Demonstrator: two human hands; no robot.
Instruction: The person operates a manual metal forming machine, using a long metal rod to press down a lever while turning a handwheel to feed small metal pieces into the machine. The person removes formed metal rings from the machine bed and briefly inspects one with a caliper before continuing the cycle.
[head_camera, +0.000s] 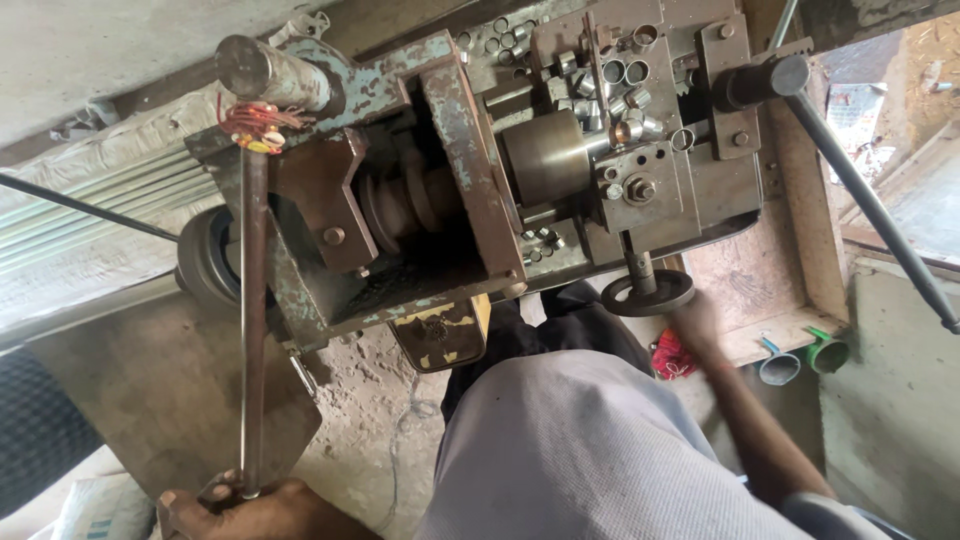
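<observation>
Left hand (262, 505), low in frame, is closed around the bottom end of a long steel lever rod (250, 320); the rod runs straight up to a pivot wrapped in red and yellow thread (258, 125). Right hand (697, 322) reaches out to the small round handwheel (649, 293) under the tool block, touching or just beside its rim; whether the fingers are closed on it cannot be told from this angle.

Progress, as a judgement: work looks mid-run. Many short cut metal rings (620, 85) already lie loose on top of the machine's tool block and bed, so a good batch seems done. A brass-coloured cylindrical chuck (545, 157) sits at centre against the tool block. Whether a piece is clamped in it now is not visible.

Materials: small lathe (450, 110), cast iron, flaking blue-green paint over rust-brown, oily. Stepped pulley (400, 205) in the open housing, dark and greasy. Rod smooth, dull grey. Rings bright, thin-walled, tubular. Second long dark bar (860, 190) slants away at right. Floor (380, 440) dusty concrete. Red cloth (672, 355) beside the right wrist; green funnel (828, 352) and grey funnel (778, 368) near it.
</observation>
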